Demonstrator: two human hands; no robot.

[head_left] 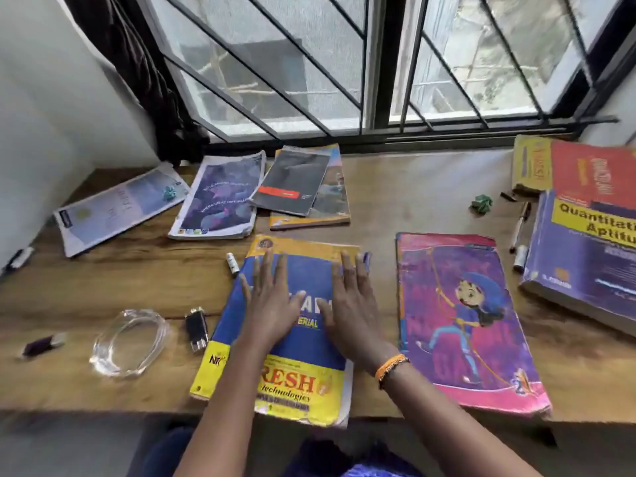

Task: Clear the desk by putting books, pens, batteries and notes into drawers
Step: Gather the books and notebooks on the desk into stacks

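Left to right on the desk (103, 280): pale-blue booklet (117, 208), purple booklet (220, 196), small battery (233, 263). Centre — blue-and-yellow book (275, 380), its near edge overhanging the desk front. Left hand (272, 304) and right hand (354, 304) rest flat on its cover, fingers straight — each grip open, enclosing nothing. Right: pink book (464, 321), then pens (521, 225).

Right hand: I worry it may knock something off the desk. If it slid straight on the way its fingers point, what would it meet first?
Probably nothing soon: the right hand lies flat on the blue and yellow book, fingers pointing at bare desk before the window.
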